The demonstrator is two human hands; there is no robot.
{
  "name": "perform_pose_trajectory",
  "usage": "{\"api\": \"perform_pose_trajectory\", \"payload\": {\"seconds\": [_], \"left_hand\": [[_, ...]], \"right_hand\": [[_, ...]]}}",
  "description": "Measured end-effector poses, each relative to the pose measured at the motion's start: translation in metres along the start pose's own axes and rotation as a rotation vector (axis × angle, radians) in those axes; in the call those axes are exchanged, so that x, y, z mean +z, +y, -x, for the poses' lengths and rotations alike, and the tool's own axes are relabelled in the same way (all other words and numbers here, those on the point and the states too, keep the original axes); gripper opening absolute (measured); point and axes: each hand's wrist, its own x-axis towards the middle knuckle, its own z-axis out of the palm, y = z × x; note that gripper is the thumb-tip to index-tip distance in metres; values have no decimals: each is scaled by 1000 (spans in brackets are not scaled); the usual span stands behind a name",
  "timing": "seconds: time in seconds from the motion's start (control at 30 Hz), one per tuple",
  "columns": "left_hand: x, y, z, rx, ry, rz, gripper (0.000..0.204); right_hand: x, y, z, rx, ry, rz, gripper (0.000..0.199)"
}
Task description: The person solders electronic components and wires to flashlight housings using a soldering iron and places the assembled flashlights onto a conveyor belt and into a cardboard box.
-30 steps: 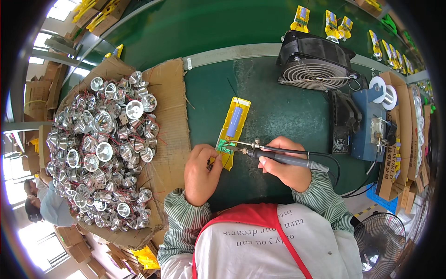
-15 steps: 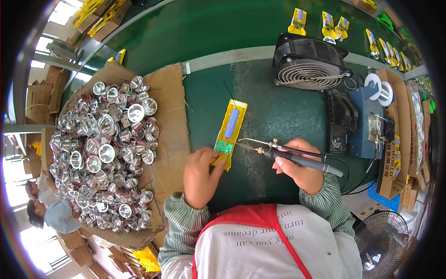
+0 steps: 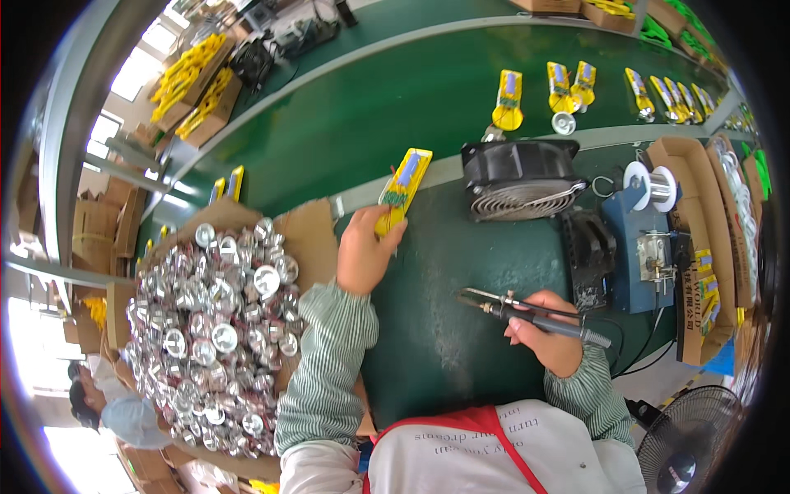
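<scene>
My left hand (image 3: pixel 366 253) pinches the lower end of a yellow plastic housing (image 3: pixel 420 167), lifted toward the far edge of the green table. In the housing lie a blue cylindrical battery (image 3: pixel 407 168) and a small green circuit board (image 3: pixel 396 198). Farther right and nearer to me, my right hand (image 3: pixel 550 336) is closed round a dark soldering iron (image 3: pixel 589 334) with a thin metal feed tube along it. Its tip points left above the table (image 3: pixel 428 329), apart from the housing.
A heap of silvery reflector cups (image 3: pixel 222 337) covers cardboard (image 3: pixel 317 239) at left. A black fan (image 3: pixel 524 177) stands at the far edge, right of it a blue solder feeder (image 3: pixel 638 255) with a wire spool (image 3: pixel 652 188). Beyond runs a green belt (image 3: pixel 329 107) carrying several yellow housings (image 3: pixel 509 99).
My left hand has carried the yellow housing away from me toward the belt. The soldering iron has drawn away from the circuit board, still in my right hand. The head view has shifted.
</scene>
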Motion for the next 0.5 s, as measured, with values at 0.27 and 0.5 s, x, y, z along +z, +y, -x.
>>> {"api": "perform_pose_trajectory", "payload": {"seconds": [0.27,0.5], "left_hand": [[62,-40,-165,-187,-94,458,44],[11,6,-166,-64,-109,175,39]], "right_hand": [[-2,-11,-5,81,92,10,14],[-17,-21,14,68,133,146,17]]}}
